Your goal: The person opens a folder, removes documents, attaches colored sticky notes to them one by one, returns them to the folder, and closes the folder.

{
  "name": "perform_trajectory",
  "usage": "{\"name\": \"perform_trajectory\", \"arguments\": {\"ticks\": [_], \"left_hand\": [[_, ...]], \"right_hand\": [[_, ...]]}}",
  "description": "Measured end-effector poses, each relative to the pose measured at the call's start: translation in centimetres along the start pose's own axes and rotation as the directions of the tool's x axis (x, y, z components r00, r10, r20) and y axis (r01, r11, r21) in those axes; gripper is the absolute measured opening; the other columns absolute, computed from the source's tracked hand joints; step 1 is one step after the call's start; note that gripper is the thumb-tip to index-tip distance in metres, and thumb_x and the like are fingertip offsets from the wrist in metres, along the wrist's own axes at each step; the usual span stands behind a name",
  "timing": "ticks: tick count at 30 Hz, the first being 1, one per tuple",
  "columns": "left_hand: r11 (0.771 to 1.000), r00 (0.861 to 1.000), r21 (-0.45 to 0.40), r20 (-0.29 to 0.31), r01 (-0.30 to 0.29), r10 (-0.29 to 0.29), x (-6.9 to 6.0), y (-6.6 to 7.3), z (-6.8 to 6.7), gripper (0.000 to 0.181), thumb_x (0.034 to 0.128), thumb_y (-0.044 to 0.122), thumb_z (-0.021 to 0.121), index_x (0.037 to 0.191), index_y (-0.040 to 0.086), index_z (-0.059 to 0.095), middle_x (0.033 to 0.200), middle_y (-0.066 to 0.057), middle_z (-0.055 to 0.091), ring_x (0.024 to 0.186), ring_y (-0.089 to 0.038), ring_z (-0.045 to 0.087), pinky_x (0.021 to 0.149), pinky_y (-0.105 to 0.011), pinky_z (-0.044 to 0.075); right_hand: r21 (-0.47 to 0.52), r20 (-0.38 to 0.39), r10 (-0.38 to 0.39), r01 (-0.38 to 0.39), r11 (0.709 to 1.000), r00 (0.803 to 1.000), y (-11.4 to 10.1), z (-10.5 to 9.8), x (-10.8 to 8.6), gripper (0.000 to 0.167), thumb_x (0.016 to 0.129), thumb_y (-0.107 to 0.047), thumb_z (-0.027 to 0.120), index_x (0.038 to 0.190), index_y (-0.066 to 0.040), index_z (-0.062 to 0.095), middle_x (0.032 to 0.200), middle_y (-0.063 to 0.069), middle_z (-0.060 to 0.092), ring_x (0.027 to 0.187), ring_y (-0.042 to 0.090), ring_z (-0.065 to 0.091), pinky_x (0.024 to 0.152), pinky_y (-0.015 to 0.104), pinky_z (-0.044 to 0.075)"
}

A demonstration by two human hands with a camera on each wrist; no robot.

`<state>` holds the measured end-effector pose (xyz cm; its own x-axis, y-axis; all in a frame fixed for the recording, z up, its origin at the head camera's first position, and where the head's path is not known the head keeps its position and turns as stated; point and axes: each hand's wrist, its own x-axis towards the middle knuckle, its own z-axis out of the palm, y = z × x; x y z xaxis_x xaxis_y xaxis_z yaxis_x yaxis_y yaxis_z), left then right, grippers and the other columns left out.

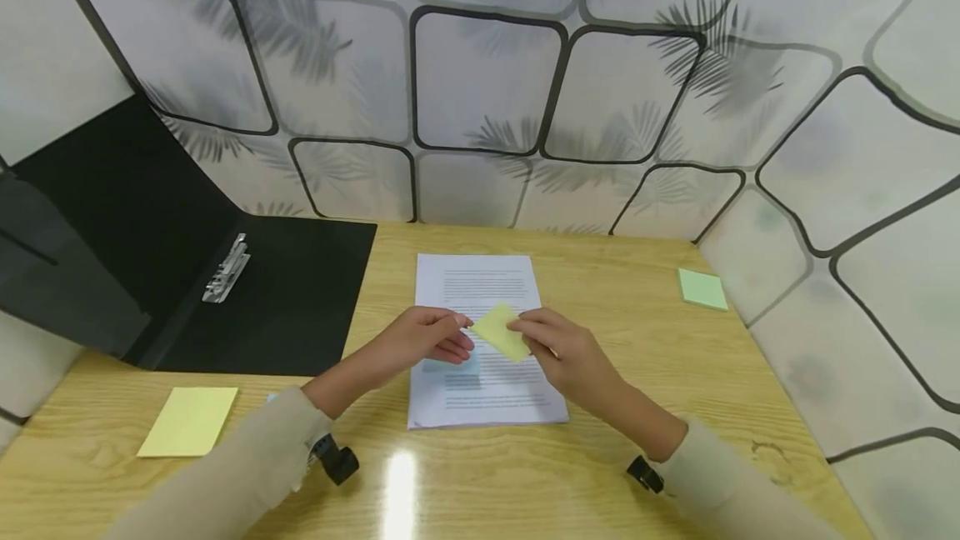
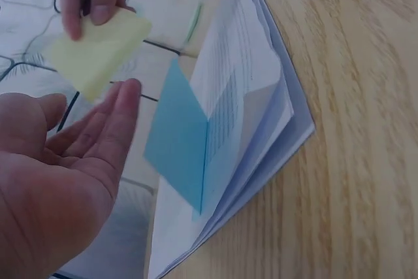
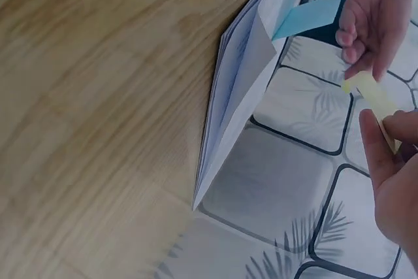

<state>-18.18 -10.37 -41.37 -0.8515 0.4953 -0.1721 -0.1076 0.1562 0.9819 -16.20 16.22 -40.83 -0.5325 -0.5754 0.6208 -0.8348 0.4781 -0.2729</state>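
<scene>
In the head view, the right hand [image 1: 573,361] pinched a yellow note [image 1: 501,332] above the papers [image 1: 487,382], which lay near the far edge of the worktop [image 1: 615,290], while the left hand [image 1: 431,336] had its fingers extended by the note's corner; a slack pinch could have dropped it askew. In the left wrist view, a blue note [image 2: 176,138] stood up from the papers, where a low sweep might have peeled it. In the right wrist view, the papers' edges gaped, so careless pressure could have creased them.

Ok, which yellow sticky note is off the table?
The note pinched by the right hand, above the pages; the other yellow one lies on the table.
</scene>
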Motion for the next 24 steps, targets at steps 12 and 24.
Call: {"name": "perform_trajectory", "arguments": {"ticks": [12,24], "left_hand": [[0.998,0.998,0.01,-0.034,-0.054,0.055,1.6,0.4,0.1,0.034,0.0988,0.014,0.065,0.127,-0.004,0.064,0.114,-0.015,0.071,0.091,-0.02,0.072,0.094,-0.045,0.057],[0.996,0.989,0.083,-0.144,-0.034,0.046,4.5,0.4,0.5,0.021,0.0974,0.009,0.067,0.116,-0.001,0.071,0.112,-0.013,0.072,0.09,-0.017,0.073,0.09,-0.043,0.059]], "right_hand": [[0.0,0.011,-0.326,0.326,0.945,0.945,0.6,-0.1,0.3,0.024,0.098,0.002,0.052,0.098,-0.005,0.075,0.106,0.007,0.072,0.096,0.019,0.07,0.083,0.026,0.058],[0.122,0.162,0.257,-0.278,0.953,0.953,5.0,0.0,1.4,0.031,0.093,-0.016,0.075,0.122,-0.01,0.068,0.115,0.003,0.066,0.097,0.023,0.065,0.08,0.036,0.058]]}}
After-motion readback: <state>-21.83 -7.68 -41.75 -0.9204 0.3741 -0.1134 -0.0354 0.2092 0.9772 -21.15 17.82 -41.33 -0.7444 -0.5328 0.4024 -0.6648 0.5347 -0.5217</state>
